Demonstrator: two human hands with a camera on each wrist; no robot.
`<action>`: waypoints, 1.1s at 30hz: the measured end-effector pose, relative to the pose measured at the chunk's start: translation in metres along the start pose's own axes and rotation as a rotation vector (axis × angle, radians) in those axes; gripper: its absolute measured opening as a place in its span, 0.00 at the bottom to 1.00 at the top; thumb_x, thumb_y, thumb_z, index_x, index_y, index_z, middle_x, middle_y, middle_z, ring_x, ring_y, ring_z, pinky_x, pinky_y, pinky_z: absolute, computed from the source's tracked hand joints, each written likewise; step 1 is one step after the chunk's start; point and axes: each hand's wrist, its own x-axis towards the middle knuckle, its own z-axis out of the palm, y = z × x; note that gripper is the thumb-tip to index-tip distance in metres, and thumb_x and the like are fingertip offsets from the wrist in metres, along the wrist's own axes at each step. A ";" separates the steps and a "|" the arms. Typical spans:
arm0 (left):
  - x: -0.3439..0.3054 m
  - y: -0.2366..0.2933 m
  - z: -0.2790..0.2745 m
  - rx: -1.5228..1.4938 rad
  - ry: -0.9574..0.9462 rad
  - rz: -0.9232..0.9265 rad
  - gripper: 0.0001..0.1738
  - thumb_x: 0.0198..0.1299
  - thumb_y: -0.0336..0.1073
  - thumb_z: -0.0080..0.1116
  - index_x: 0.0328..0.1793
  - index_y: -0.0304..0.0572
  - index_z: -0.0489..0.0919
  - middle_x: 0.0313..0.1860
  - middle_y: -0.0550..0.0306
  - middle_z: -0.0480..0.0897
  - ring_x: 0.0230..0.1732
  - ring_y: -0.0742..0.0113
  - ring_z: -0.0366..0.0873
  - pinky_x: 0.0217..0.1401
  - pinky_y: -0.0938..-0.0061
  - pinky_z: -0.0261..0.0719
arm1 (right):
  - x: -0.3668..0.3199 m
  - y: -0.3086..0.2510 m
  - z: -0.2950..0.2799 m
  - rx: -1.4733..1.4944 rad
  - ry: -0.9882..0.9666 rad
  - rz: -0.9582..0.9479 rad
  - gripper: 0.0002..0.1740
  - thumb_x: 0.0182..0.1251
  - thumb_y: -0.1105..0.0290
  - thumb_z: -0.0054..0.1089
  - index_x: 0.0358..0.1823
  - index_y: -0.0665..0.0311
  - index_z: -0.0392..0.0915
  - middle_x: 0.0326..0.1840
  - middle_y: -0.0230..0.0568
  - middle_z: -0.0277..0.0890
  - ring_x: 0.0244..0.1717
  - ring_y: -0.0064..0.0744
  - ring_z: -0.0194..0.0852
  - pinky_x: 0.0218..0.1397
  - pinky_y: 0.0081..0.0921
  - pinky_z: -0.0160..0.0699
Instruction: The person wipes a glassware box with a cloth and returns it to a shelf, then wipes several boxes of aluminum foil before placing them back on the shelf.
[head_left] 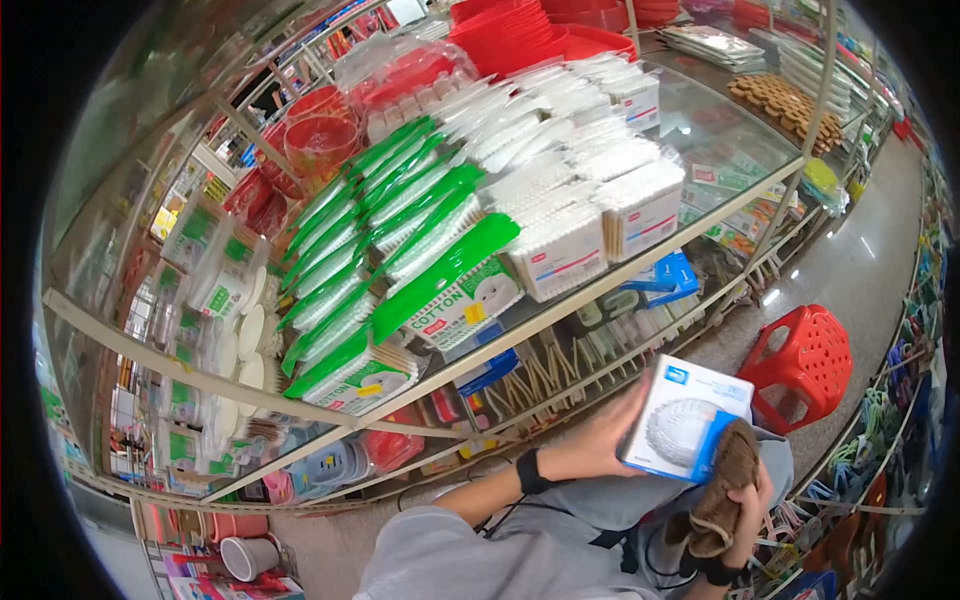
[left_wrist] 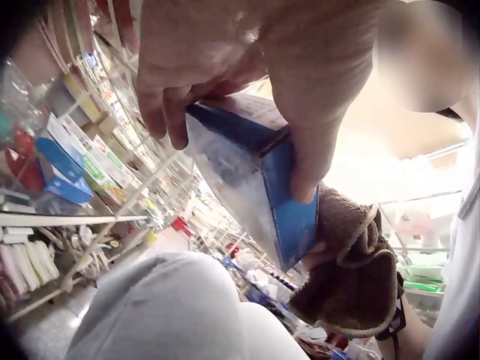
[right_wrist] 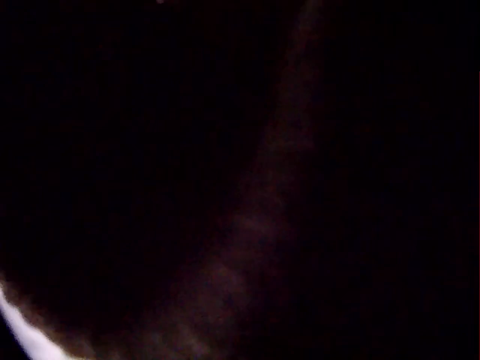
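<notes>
A white and blue box [head_left: 688, 418] with a round clear object pictured on its front is held over the person's lap. The left hand [head_left: 600, 432] grips it by its left side; in the left wrist view, thumb and fingers span the box [left_wrist: 289, 217] from above. Against its right side lies a brown cloth [head_left: 728, 480], bunched up, with the right hand [head_left: 752, 500] curled round it. Folds of the cloth [left_wrist: 352, 262] hang below the box in the left wrist view. The right wrist view is almost wholly dark.
A glass shelf [head_left: 690, 225] beside the person bears green-topped cotton swab packs [head_left: 450, 290] and white swab packs [head_left: 560, 255]. Red baskets [head_left: 510, 35] stand behind them. A red plastic stool [head_left: 800, 365] is on the floor at right, near hanging goods [head_left: 880, 420].
</notes>
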 end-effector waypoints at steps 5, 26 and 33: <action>-0.037 -0.006 -0.040 0.079 0.188 -0.156 0.64 0.38 0.42 0.75 0.76 0.32 0.43 0.73 0.36 0.53 0.75 0.47 0.50 0.75 0.62 0.49 | 0.026 -0.008 0.078 0.011 -0.249 0.020 0.35 0.43 0.74 0.50 0.59 0.77 0.68 0.52 0.43 0.74 0.51 0.31 0.71 0.57 0.24 0.67; -0.142 -0.116 -0.052 0.040 1.096 -0.447 0.36 0.64 0.26 0.51 0.75 0.36 0.48 0.67 0.40 0.63 0.62 0.57 0.66 0.66 0.66 0.62 | 0.135 0.100 0.292 -0.187 -0.802 0.143 0.18 0.51 0.53 0.57 0.24 0.63 0.80 0.25 0.38 0.78 0.30 0.30 0.74 0.36 0.26 0.70; -0.155 -0.175 -0.037 0.050 1.293 -0.604 0.33 0.65 0.26 0.50 0.73 0.35 0.51 0.67 0.39 0.62 0.64 0.55 0.65 0.67 0.63 0.61 | 0.138 0.120 0.337 -0.475 -0.798 0.020 0.26 0.46 0.51 0.56 0.41 0.62 0.81 0.36 0.49 0.80 0.38 0.44 0.79 0.42 0.33 0.74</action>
